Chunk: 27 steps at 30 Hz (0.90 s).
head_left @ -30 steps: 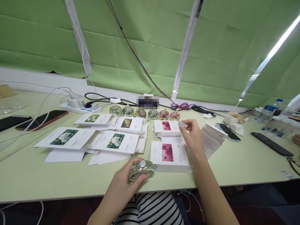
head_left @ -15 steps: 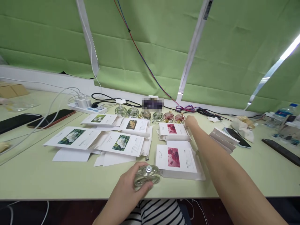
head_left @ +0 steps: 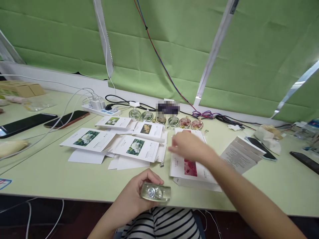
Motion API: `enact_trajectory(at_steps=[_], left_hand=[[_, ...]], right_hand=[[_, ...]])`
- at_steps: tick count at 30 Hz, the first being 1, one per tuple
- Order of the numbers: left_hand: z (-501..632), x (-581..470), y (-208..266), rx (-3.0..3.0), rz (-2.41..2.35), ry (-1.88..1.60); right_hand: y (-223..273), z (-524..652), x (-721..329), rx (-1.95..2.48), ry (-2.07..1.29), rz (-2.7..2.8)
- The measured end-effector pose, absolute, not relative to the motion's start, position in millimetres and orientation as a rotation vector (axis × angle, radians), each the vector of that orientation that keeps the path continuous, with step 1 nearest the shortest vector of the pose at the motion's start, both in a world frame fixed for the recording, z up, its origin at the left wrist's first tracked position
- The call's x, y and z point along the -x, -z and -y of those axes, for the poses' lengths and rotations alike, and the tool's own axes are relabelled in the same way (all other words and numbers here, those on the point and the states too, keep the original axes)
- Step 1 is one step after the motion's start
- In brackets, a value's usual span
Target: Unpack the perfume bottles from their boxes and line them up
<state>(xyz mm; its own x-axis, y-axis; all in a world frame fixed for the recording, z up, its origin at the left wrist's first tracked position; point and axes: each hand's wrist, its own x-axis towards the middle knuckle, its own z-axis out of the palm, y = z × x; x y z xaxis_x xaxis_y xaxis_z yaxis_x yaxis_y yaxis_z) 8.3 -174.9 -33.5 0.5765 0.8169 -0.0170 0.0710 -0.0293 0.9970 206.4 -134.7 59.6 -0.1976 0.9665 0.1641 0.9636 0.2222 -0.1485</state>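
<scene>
My left hand point(head_left: 143, 186) is closed around a clear glass perfume bottle point(head_left: 159, 193) near the table's front edge. The bottle lies tilted, its bare metal nozzle facing me. Blurred by motion, my right hand point(head_left: 188, 146) hangs over the white boxes with pink flower pictures point(head_left: 190, 169); its fingers look curled, but whether they hold anything is unclear. Behind it stands a row of several round glass bottles, among them pink-filled ones point(head_left: 196, 124) and greenish ones point(head_left: 147, 116). A small metal piece point(head_left: 206, 131) lies right of the row, another point(head_left: 161, 164) beside the white-flower boxes point(head_left: 142, 147).
At left are a power strip point(head_left: 101, 109) with white chargers and two dark phones point(head_left: 68, 119). An unfolded printed carton point(head_left: 239, 154) lies at right, partly over a phone point(head_left: 261, 148). Black cables point(head_left: 224, 120) run along the back beneath green blinds.
My right hand has come back from beside the row of bottles to above the pink-flower boxes. A small metal piece now shows where it was. The bottle in my left hand has tipped toward me.
</scene>
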Motion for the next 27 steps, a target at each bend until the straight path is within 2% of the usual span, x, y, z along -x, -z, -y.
enact_trajectory(at_steps=[5, 10, 13, 16, 19, 21, 23, 27], left_hand=[[175.1, -9.4, 32.9, -1.556, -0.797, -0.681], [176.2, -10.7, 30.5, -1.521, -0.803, -0.693], [176.1, -11.2, 31.2, -1.493, -0.808, -0.694], [176.1, -11.3, 32.3, -1.444, -0.806, -0.7], [176.8, -11.9, 31.0, -1.423, -0.824, -0.701], [177.4, -12.9, 28.4, -1.436, -0.859, -0.689], [177.6, -14.4, 25.3, -1.494, -0.91, -0.652], [176.7, -16.5, 21.6, -1.615, -0.989, -0.583]], right_hand=[[-11.5, 156.4, -154.9, 1.87, 0.235, 2.304], [-4.4, 164.0, -146.9, 1.857, 0.187, 2.259], [-32.5, 176.9, -157.1, 1.801, 0.216, 2.25], [-83.7, 190.8, -194.9, 1.701, 0.216, 2.136], [-129.2, 197.0, -270.3, 1.653, 0.315, 1.775], [-136.7, 194.8, -333.7, 1.758, 0.397, 1.551], [-119.9, 187.9, -394.1, 1.842, 0.386, 1.305], [-41.2, 162.4, -465.8, 1.915, 0.098, 1.242]])
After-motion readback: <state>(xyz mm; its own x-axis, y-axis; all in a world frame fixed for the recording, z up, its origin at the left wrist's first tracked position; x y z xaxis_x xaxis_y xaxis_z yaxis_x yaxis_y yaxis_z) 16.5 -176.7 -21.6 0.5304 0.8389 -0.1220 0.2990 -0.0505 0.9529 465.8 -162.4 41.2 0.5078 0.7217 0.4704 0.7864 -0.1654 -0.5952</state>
